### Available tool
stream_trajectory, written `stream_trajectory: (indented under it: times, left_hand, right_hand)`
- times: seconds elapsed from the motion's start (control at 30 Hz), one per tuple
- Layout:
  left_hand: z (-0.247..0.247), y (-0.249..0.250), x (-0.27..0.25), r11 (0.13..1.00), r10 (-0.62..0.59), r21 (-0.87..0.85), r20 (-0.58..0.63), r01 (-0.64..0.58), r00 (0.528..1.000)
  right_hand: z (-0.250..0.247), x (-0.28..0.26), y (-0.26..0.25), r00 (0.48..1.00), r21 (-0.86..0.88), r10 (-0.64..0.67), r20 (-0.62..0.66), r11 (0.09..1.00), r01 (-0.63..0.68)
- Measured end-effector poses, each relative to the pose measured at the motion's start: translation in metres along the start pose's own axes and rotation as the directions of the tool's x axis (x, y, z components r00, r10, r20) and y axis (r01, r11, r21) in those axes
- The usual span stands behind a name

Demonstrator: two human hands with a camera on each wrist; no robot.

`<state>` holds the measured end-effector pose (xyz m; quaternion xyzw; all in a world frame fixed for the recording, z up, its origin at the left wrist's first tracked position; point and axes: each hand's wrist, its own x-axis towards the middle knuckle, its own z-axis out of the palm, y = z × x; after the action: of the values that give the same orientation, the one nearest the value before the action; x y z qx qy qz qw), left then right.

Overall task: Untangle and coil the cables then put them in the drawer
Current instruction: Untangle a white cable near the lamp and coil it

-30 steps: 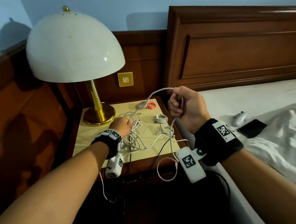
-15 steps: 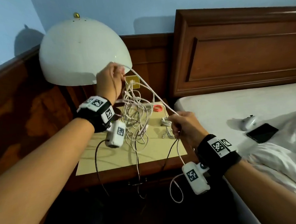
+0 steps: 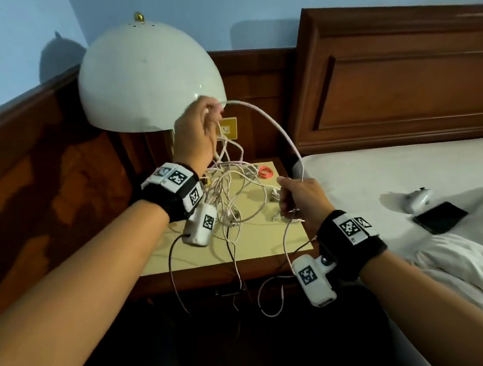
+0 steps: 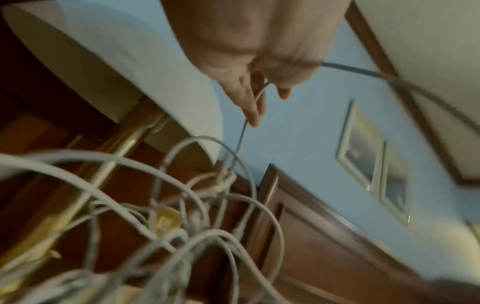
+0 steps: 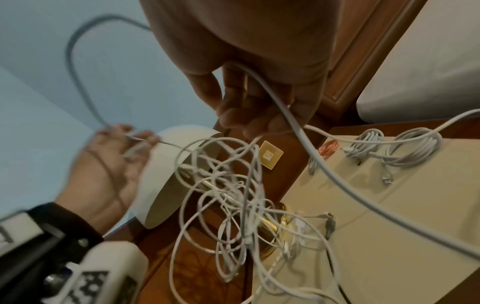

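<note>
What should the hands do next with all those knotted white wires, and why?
Probably draw the thick white cable out through the right hand. The left hand holds one end high, the tangle dangles below it above the nightstand, and this strand already arcs free.

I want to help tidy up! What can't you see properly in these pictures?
- Drawer: head view, dark under the nightstand top; cannot be made out.
- Cable tangle: left wrist view, blurred; separate cables can't be counted.
- Thick cable: right wrist view, cut off by the right edge.
</note>
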<state>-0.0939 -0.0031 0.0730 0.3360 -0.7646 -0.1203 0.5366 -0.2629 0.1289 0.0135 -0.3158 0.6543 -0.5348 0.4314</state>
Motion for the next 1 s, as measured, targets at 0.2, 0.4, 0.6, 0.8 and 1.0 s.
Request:
stream_trajectory:
  times: [0.2, 0.4, 0.6, 0.8, 1.0]
  left_hand:
    - [0.004, -0.031, -0.04, 0.93, -0.338, 0.314, 0.514, 0.194, 0.788]
    - [0.009, -0.018, -0.057, 0.949, -0.084, 0.283, 0.658, -0.142, 0.748]
    - [0.024, -0.027, -0.089, 0.975, -0.034, 0.196, 0.591, -0.102, 0.806]
    - [0.023, -0.078, -0.114, 0.882, -0.429, 0.379, 0.402, 0.28, 0.809]
    - [0.046, -0.076, -0.129, 0.818, -0.504, 0.511, 0.417, 0.263, 0.756]
  right_hand:
    - [-0.002, 0.0, 0.007, 0.999, -0.27, -0.041, 0.032, 0.962, 0.048]
    - [0.011, -0.002, 0.003, 0.983, -0.407, -0.162, 0.081, 0.895, 0.181]
    - [0.028, -0.009, -0.006, 0.961, -0.317, -0.216, 0.171, 0.912, 0.261]
    - [0.019, -0.021, -0.03, 0.979, 0.074, -0.186, 0.087, 0.981, 0.18]
    - [0.016, -0.031, -0.039, 0.944, 0.264, -0.302, 0.135, 0.929, 0.259]
